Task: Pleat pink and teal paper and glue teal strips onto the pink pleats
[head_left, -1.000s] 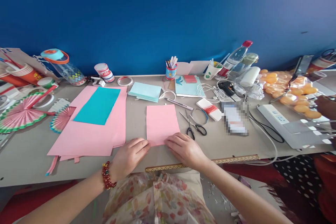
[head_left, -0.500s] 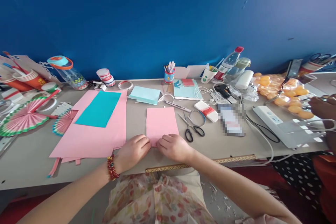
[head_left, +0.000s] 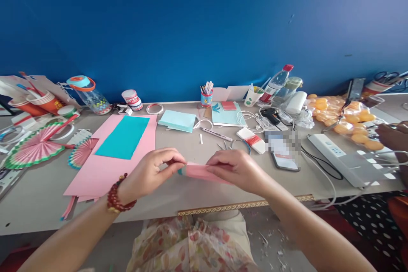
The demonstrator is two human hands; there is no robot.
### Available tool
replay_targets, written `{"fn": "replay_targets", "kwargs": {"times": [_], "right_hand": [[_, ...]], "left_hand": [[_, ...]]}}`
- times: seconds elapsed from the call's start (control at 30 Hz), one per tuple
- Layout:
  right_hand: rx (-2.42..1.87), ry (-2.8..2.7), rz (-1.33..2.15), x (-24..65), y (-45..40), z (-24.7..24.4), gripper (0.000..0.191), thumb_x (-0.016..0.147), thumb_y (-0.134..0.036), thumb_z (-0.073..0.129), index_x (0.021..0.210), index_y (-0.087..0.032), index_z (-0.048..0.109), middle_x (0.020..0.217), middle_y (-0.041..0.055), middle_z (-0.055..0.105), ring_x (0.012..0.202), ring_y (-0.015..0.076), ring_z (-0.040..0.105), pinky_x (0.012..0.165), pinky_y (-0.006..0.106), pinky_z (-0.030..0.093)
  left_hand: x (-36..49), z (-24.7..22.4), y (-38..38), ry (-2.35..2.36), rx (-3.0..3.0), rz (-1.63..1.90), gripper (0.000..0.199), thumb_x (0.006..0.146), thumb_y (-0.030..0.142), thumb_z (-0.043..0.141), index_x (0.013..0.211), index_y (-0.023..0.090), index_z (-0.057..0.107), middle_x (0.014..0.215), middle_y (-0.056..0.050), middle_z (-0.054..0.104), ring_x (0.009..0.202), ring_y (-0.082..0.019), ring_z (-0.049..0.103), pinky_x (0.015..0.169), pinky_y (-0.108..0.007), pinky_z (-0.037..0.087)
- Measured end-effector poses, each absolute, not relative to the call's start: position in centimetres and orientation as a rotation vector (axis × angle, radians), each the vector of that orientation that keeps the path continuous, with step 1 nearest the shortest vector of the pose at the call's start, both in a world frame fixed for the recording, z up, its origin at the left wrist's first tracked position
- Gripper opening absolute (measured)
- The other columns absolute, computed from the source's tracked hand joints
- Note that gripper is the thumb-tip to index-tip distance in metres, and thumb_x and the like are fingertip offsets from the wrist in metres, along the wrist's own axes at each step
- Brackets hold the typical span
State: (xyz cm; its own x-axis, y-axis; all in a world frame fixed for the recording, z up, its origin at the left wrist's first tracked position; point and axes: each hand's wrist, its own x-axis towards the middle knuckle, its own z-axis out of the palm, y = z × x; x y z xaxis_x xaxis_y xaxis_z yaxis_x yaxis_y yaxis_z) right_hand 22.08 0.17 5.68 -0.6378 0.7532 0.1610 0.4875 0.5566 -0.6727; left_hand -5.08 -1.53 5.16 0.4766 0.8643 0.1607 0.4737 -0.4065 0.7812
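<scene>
A pink paper (head_left: pixel 199 171) with a bit of teal at its left end is held above the table's front part. My left hand (head_left: pixel 153 172) pinches its left end between thumb and fingers. Farther right along its upper edge, my right hand (head_left: pixel 234 170) pinches it too. Scissors (head_left: pixel 224 146) lie just behind my right hand, their handles hidden by it. To the left, a teal sheet (head_left: pixel 123 137) rests on large pink sheets (head_left: pixel 95 174).
Pale blue folded paper (head_left: pixel 177 120), a white pen (head_left: pixel 217 134) and an eraser-like white and red block (head_left: pixel 251 140) lie behind the hands. A phone (head_left: pixel 283 151) and power strip (head_left: pixel 334 153) are on the right. Another person's hand (head_left: pixel 393 138) shows at the right edge.
Both hands have lifted the pink paper off the table and tilted it, so it now looks like a narrow strip. My right hand now covers the scissors' handles.
</scene>
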Motion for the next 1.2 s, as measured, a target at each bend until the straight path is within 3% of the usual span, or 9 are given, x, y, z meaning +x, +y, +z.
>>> {"fn": "replay_targets", "kwargs": {"times": [0.07,0.17,0.33,0.57,0.87,1.03,1.2], "right_hand": [[-1.052,-2.345,1.082,22.6,0.4,8.1,0.025,0.094,-0.04,0.056,0.084,-0.022,0.071,0.07,-0.0019,0.066,0.061,0.0111,0.056,0.052,0.022,0.038],[-1.138,-2.301,1.2,23.2,1.6,9.2,0.026,0.09,-0.043,0.059,0.085,-0.021,0.071,0.07,-0.0024,0.064,0.061,0.0107,0.053,0.051,0.021,0.036],[-1.233,-2.319,1.267,22.7,4.7,4.0,0.02,0.085,-0.037,0.06,0.083,-0.02,0.07,0.073,-0.0031,0.064,0.064,0.0108,0.054,0.055,0.021,0.036],[-1.361,-2.42,0.879,21.5,5.0,-3.4,0.009,0.082,-0.023,0.062,0.081,-0.021,0.07,0.083,0.0006,0.068,0.077,0.0153,0.059,0.066,0.024,0.038],[-1.178,-2.574,0.571,22.3,5.4,-4.5,0.009,0.087,-0.016,0.06,0.085,-0.019,0.068,0.085,0.0031,0.066,0.082,0.0171,0.058,0.071,0.025,0.04],[-1.003,-2.634,0.351,23.0,4.9,-5.9,0.016,0.094,-0.018,0.053,0.095,-0.02,0.069,0.09,0.0054,0.067,0.088,0.019,0.058,0.077,0.028,0.043],[-0.939,-2.655,0.059,23.6,4.1,-6.6,0.025,0.096,-0.014,0.045,0.099,-0.021,0.069,0.095,0.0068,0.067,0.086,0.0185,0.056,0.071,0.029,0.043]], "left_hand": [[-5.2,7.4,-1.1,1.072,1.87,0.678,0.019,0.094,0.035,0.055,0.089,0.02,0.067,0.081,0.0,0.067,0.07,-0.012,0.061,0.061,-0.022,0.049],[-5.3,8.1,0.4,1.046,1.736,0.641,0.019,0.09,0.037,0.059,0.087,0.019,0.067,0.073,0.001,0.065,0.066,-0.012,0.062,0.061,-0.023,0.051],[-5.0,2.5,3.5,1.088,1.665,0.489,0.025,0.085,0.04,0.062,0.091,0.016,0.065,0.075,-0.001,0.068,0.068,-0.015,0.065,0.065,-0.027,0.052],[-5.2,-3.5,3.6,1.242,2.093,0.412,0.018,0.089,0.035,0.057,0.087,0.02,0.066,0.084,-0.002,0.07,0.075,-0.017,0.063,0.067,-0.027,0.045],[-5.0,-4.5,2.6,1.394,2.332,0.426,0.01,0.091,0.021,0.051,0.084,0.02,0.058,0.093,-0.001,0.062,0.069,-0.014,0.058,0.062,-0.027,0.041],[-5.1,-5.3,1.8,1.318,2.487,0.421,0.012,0.096,0.018,0.046,0.09,0.02,0.056,0.095,-0.002,0.061,0.085,-0.017,0.06,0.072,-0.028,0.044],[-5.3,-5.7,1.0,1.288,2.643,0.403,0.019,0.099,0.017,0.042,0.09,0.018,0.058,0.094,-0.005,0.061,0.088,-0.019,0.058,0.075,-0.03,0.046]]}}
